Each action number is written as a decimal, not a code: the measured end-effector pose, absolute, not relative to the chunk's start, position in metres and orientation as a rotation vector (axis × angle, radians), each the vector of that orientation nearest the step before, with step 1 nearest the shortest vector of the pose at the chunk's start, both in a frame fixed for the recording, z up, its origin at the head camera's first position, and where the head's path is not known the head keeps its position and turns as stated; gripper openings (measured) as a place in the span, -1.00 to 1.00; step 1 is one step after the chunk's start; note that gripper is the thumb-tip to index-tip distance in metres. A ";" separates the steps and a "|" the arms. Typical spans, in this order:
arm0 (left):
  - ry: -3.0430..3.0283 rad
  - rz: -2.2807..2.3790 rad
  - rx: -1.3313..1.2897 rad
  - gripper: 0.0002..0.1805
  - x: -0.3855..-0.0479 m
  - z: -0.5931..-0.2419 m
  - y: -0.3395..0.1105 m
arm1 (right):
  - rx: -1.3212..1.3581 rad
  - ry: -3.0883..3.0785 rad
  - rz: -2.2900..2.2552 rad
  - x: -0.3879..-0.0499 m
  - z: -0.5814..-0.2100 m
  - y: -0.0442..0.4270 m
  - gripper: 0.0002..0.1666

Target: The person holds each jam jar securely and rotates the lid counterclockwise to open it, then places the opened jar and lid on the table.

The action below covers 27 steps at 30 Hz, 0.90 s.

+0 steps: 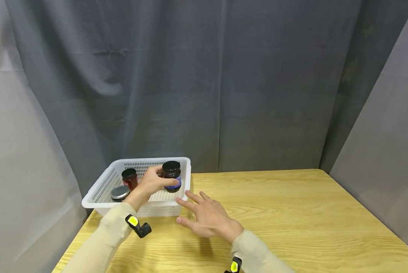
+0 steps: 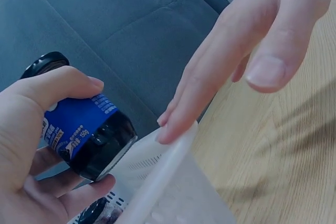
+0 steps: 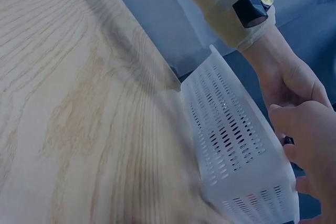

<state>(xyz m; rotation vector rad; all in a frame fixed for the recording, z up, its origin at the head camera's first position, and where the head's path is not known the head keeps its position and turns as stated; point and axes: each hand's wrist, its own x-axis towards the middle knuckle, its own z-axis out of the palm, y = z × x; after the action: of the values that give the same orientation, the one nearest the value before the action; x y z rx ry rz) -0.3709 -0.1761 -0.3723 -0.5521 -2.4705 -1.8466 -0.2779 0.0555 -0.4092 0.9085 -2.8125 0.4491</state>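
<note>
My left hand [image 1: 153, 183] grips a small glass jar [image 1: 171, 175] with dark contents, a black lid and a blue label. The jar is held at the right side of a white perforated plastic basket [image 1: 163, 211]. In the left wrist view the blue label [image 2: 79, 124] faces the camera and the jar tilts. My right hand [image 1: 209, 217] is stretched out, fingers spread, beside the basket's front right corner. Its fingertips [image 2: 170, 134] overlap the rim in the left wrist view; whether they touch it I cannot tell. It holds nothing.
Inside the basket stand a reddish jar with a black lid [image 1: 129, 179] and a jar with a silver lid [image 1: 120, 192]. The basket sits at the back left of a wooden table [image 1: 275, 220]. Grey curtains [image 1: 258, 94] hang behind and along both sides.
</note>
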 end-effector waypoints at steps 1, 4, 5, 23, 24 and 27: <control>-2.469 -1.840 -0.562 -0.46 -0.371 -0.372 -0.176 | 0.908 -2.811 0.448 -0.278 -0.409 0.055 -0.17; -2.462 -1.839 -0.572 -0.44 -0.369 -0.369 -0.173 | 0.906 -2.813 0.438 -0.278 -0.409 0.055 -0.18; -2.460 -1.844 -0.575 -0.43 -0.368 -0.368 -0.172 | 0.906 -2.815 0.437 -0.278 -0.409 0.055 -0.19; -2.408 -1.874 -0.583 -0.42 -0.370 -0.367 -0.161 | 0.901 -2.815 0.413 -0.282 -0.410 0.059 -0.18; -2.405 -1.874 -0.583 -0.43 -0.370 -0.367 -0.160 | 0.904 -2.817 0.427 -0.282 -0.410 0.059 -0.18; -2.400 -1.888 -0.584 -0.44 -0.370 -0.368 -0.157 | 0.919 -2.830 0.477 -0.283 -0.412 0.062 -0.17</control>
<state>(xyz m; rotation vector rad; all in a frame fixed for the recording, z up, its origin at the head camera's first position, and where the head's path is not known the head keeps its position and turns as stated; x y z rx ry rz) -0.3701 -0.1573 -0.3678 -0.5836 -2.3998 -1.8880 -0.2833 0.0616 -0.4116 0.9193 -2.8297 0.4766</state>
